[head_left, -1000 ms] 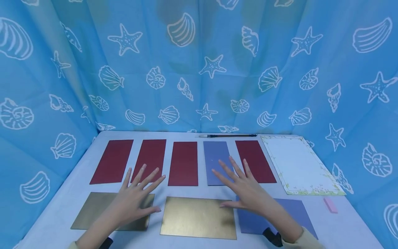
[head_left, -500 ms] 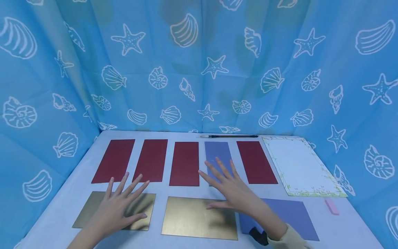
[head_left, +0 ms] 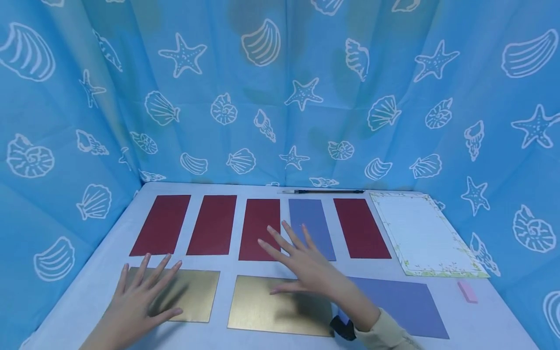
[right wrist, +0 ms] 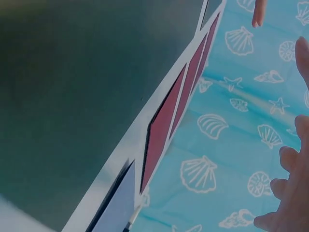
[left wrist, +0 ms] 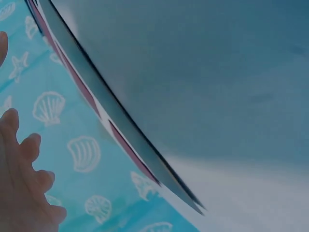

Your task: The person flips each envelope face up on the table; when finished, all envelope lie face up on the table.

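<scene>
My left hand is spread over the left end of the left gold panel, its shadow falling on the metal-looking surface. Fingers splayed, my right hand hovers above the middle gold panel, and its fingertips overlap a red panel and the upright purple panel in the head view. Neither hand holds anything. The left wrist view has the left hand at its left edge. At the right edge of the right wrist view is the right hand.
Several red panels stand in the back row, such as the leftmost one. A wide purple panel lies at front right, near a pink eraser and a flower-bordered sheet. A thin brush or pen lies along the back. Blue curtain surrounds the table.
Both hands have moved left, fingers still spread. The left hand has also come nearer the front edge. The panels lie as before; the head view has shifted slightly.
</scene>
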A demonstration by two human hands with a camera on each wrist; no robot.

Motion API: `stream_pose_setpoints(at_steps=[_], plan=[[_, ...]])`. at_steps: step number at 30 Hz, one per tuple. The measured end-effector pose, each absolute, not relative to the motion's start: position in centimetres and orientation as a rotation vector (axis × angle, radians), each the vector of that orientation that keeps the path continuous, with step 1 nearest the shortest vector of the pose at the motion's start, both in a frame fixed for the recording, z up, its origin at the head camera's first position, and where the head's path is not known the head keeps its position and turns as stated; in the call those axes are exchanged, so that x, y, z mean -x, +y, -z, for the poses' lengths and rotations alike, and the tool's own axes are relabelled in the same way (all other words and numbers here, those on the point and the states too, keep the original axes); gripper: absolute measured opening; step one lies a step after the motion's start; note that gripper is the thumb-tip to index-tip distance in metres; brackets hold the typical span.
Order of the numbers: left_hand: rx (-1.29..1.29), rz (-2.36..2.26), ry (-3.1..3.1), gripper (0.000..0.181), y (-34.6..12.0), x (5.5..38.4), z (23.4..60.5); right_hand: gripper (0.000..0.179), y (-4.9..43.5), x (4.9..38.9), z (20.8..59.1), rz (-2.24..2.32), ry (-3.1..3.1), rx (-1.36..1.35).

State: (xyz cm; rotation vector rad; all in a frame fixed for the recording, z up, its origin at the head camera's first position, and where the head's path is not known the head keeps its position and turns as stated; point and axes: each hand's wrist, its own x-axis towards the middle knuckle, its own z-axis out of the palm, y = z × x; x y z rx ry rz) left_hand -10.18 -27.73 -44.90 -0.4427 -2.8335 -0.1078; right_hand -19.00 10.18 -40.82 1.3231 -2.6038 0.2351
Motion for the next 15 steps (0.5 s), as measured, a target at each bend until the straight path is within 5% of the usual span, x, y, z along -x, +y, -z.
stream_pose_setpoints(at_steps=[15], plan=[[0.2,0.158,-3.035,0.107,-32.2,8.3,44.9,0.1,6.2,18.9,40.9,-0.393,-2.675,-1.425]])
